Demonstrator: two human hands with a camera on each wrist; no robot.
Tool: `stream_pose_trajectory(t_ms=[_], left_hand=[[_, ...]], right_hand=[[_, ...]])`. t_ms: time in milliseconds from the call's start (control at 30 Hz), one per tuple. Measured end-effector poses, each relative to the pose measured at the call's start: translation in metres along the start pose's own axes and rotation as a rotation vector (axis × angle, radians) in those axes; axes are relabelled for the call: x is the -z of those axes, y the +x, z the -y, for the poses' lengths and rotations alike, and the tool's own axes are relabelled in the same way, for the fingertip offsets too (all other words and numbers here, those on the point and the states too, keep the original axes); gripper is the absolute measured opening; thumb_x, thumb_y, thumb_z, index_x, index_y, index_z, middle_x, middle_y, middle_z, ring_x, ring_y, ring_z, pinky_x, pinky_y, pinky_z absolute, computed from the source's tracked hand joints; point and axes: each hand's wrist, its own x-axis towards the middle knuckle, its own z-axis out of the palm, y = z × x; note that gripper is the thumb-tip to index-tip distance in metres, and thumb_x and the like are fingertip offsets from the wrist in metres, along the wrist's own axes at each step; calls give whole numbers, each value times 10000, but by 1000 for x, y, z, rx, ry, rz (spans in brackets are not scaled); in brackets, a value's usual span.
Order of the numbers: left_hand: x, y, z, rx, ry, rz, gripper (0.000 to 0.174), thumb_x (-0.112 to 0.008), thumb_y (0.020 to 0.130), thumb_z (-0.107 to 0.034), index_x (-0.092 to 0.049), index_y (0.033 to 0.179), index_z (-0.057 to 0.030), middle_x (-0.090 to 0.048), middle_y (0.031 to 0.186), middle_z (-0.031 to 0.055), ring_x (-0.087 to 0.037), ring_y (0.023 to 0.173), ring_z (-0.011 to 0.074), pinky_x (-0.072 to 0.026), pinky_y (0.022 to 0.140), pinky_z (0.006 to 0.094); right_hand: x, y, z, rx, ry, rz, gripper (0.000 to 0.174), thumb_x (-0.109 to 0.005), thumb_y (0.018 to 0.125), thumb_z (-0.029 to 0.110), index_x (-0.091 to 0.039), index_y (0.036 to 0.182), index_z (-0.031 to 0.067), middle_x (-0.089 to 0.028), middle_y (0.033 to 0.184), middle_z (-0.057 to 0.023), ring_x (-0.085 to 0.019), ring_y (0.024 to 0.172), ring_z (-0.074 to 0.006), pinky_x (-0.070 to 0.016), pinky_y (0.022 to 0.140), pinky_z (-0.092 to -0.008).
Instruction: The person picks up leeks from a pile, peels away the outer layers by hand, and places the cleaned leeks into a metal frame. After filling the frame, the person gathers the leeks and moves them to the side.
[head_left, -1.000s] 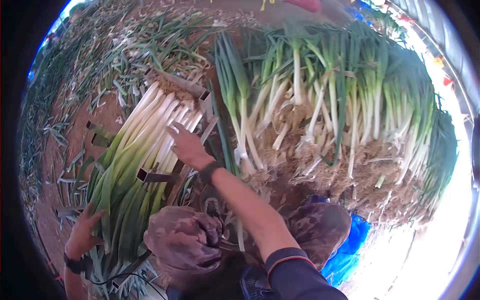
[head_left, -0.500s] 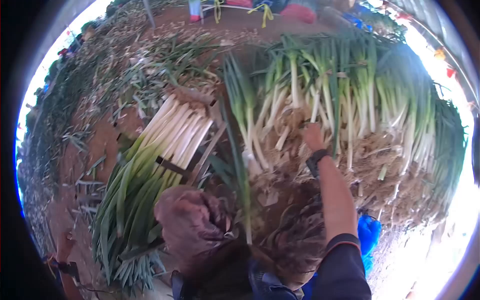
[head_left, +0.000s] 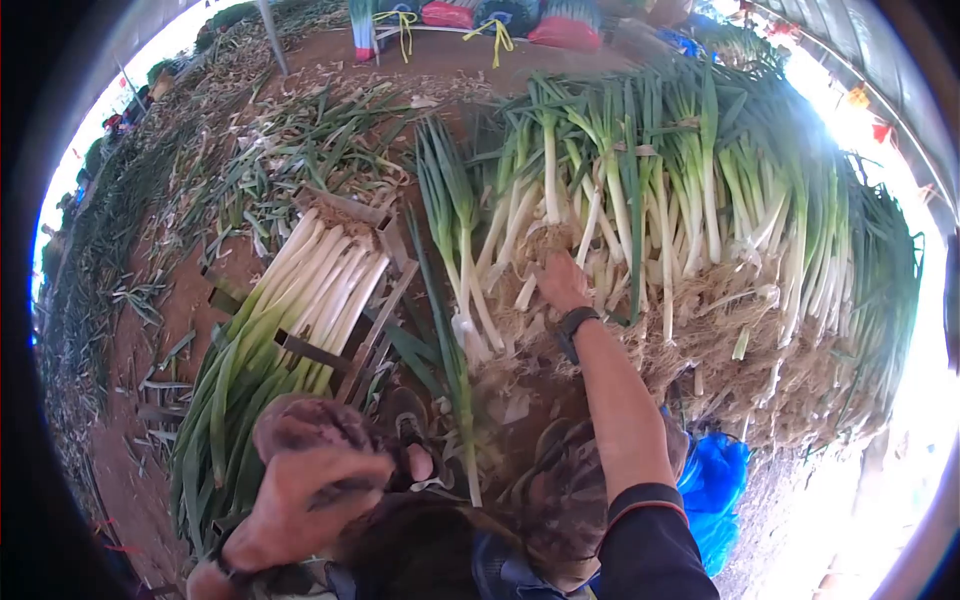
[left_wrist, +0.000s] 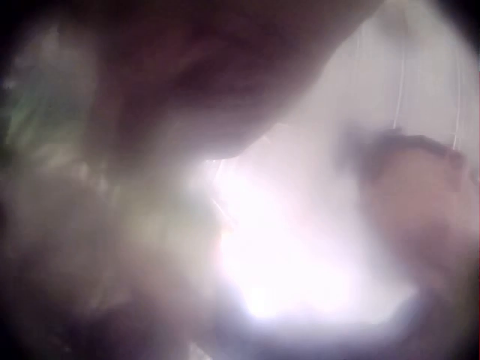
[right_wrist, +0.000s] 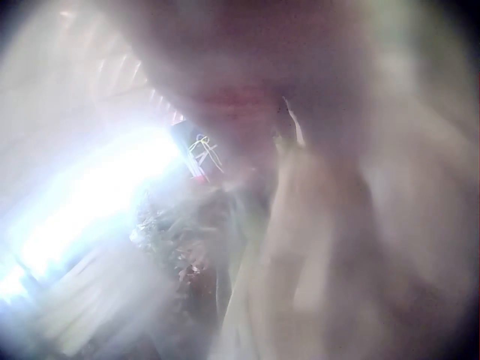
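My right hand (head_left: 562, 282) reaches into the root ends of a large heap of green onions (head_left: 660, 220). Its fingertips lie right at a root clump (head_left: 550, 240), and I cannot tell whether they grip a stalk. Pale stalks (right_wrist: 255, 307) run blurred beside that hand in the right wrist view. My left hand (head_left: 325, 490), motion-blurred, hangs over the left knee with nothing visible in it. Ahead of it, a row of green onions (head_left: 318, 275) lies in a metal frame (head_left: 400, 270), white ends against the far plate and leaves toward me.
Cut leaves (head_left: 310, 160) litter the ground behind the frame. One long green leaf or stalk (head_left: 458, 400) lies between the feet. A blue plastic bag (head_left: 715, 490) is beside the right knee. Tied bundles (head_left: 560, 30) stand at the far back.
My right hand has left the onions in the frame for the root ends of the heap, then shifted left there. My left hand has come off the leaves, out left, then in over the knee.
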Motion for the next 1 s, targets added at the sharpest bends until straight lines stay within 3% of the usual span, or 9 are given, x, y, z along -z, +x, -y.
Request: stream_pose_trajectory(t_ms=[233, 400, 500, 667, 767, 800, 867, 967, 1000], left_hand=[[-38, 177, 32, -296, -62, -110, 331, -723, 836, -51, -647, 1157, -26, -705, 1012, 140, -711, 908, 257, -558, 758, 336], [-61, 205, 53, -376, 478, 59, 271, -661, 785, -125, -627, 1020, 7, -639, 850, 114, -671, 776, 270, -522, 681, 393], [-65, 210, 66, -440, 584, 123, 201, -637, 740, -146, -605, 897, -26, -579, 768, 74, -631, 708, 226, -477, 639, 355], [-53, 214, 77, -524, 837, -35, 145, -634, 760, -166, -584, 838, -55, -538, 724, 31, -572, 673, 176, -422, 630, 308], [-52, 207, 79, -570, 888, -25, 132, -627, 772, -171, -583, 829, -61, -530, 713, 22, -553, 671, 163, -410, 633, 306], [-53, 204, 79, -596, 927, -9, 128, -625, 776, -172, -585, 830, -63, -529, 710, 22, -550, 674, 161, -411, 635, 309], [-52, 195, 78, -595, 945, -5, 137, -633, 773, -172, -582, 835, -61, -539, 717, 28, -558, 681, 166, -417, 641, 311], [-54, 184, 77, -575, 913, -35, 175, -650, 757, -175, -584, 860, -51, -559, 725, 40, -582, 695, 176, -430, 655, 312], [-57, 181, 78, -549, 868, -66, 205, -660, 745, -179, -587, 881, -44, -569, 727, 46, -598, 703, 182, -437, 663, 310]], right_hand=[[-1, 26, -1, -142, 20, -118, 456, -671, 865, 300, -586, 1210, 14, -617, 1190, -221, -629, 1019, -439, -516, 857, -516], [-43, 80, -33, 22, -366, -394, 610, -698, 842, 307, -511, 1338, 4, -628, 1188, -204, -564, 1185, -360, -426, 996, -508], [-25, 118, -11, -168, -328, -169, 615, -705, 829, 290, -512, 1332, -8, -651, 1147, -188, -528, 1219, -327, -376, 1038, -496], [-24, 147, -25, -87, -507, -120, 482, -706, 822, 290, -629, 1193, -7, -703, 1000, -173, -615, 1058, -359, -452, 937, -493], [6, 165, -54, -52, 150, -92, 388, -645, 830, 254, -658, 1011, -89, -692, 813, -172, -663, 731, -277, -528, 695, -386], [48, 159, -21, -241, 265, 19, 365, -653, 832, 255, -677, 1005, -66, -678, 804, -134, -652, 760, -201, -527, 716, -319], [82, 156, -43, -21, 691, 27, 326, -653, 833, 237, -695, 987, -47, -704, 863, -116, -658, 772, -186, -530, 724, -294], [134, 95, 12, -153, 906, -40, 293, -620, 863, 213, -695, 976, -47, -713, 912, -106, -653, 780, -166, -529, 735, -273], [144, 70, 28, -194, 697, 6, 319, -609, 876, 219, -682, 1008, -63, -714, 922, -114, -654, 811, -165, -526, 765, -284]])
